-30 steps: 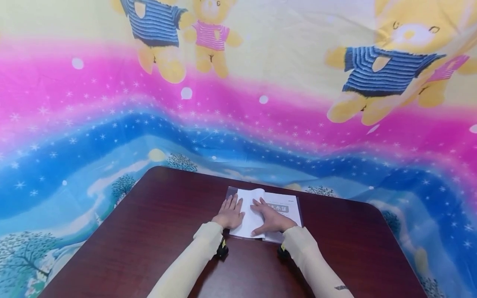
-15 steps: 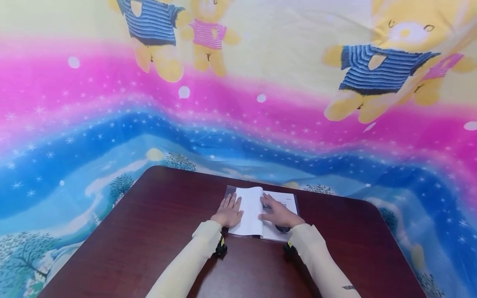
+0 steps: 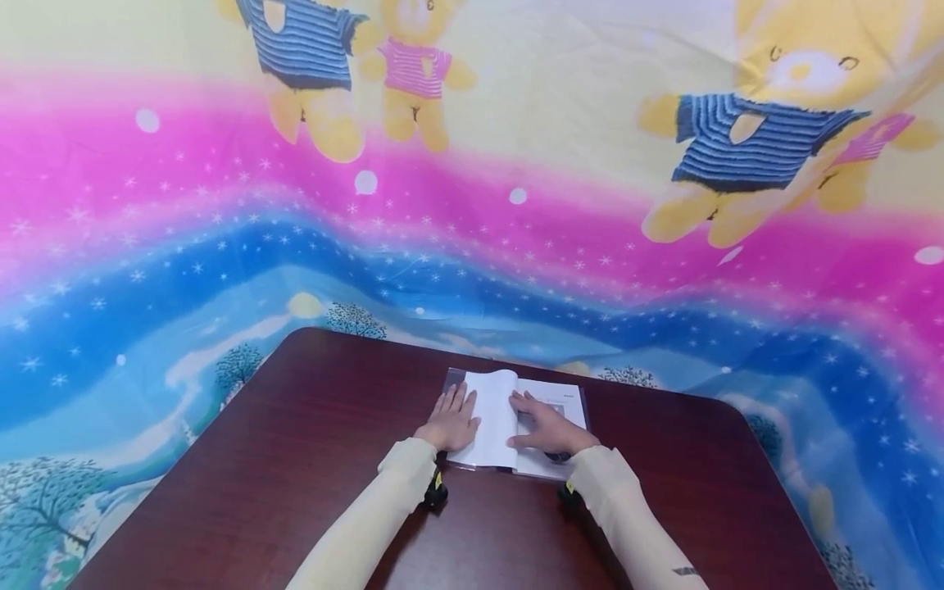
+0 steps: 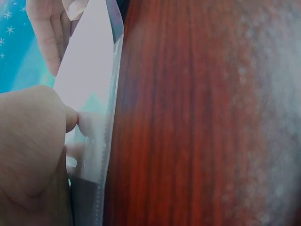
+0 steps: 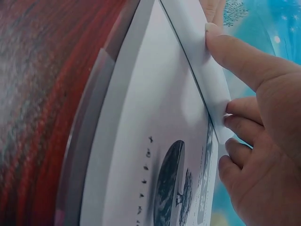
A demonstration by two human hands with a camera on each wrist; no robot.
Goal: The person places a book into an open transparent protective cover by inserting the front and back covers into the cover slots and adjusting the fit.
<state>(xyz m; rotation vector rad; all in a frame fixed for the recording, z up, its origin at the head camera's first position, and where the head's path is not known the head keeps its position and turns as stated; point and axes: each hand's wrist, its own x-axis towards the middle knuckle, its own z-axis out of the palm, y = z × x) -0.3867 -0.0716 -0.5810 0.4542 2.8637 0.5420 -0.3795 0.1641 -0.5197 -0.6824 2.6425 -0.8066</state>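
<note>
An open book (image 3: 492, 422) lies on the dark red wooden table, its white left page blank and its right page (image 5: 136, 108) printed with text and a dark picture. A clear plastic cover (image 4: 94, 188) sticks out past the page edges. My left hand (image 3: 450, 422) rests flat on the left page near its outer edge, fingers spread. With fingertips and thumb, my right hand (image 3: 551, 428) touches the left page's curved inner edge beside the fold. The right palm and wrist hide part of the printed page. In the right wrist view, the right fingers (image 5: 235, 49) meet the bulging page.
The brown-red table (image 3: 324, 426) has rounded far corners. Behind it hangs a cloth backdrop (image 3: 472, 221) with bears, snowflakes and trees. A small black wrist device (image 3: 437, 494) sits under the left cuff, with another (image 3: 568, 494) under the right.
My right hand has moved right off the left page to the fold, then slightly back left. The left page's raised inner part lies flatter. The left hand has stayed in place.
</note>
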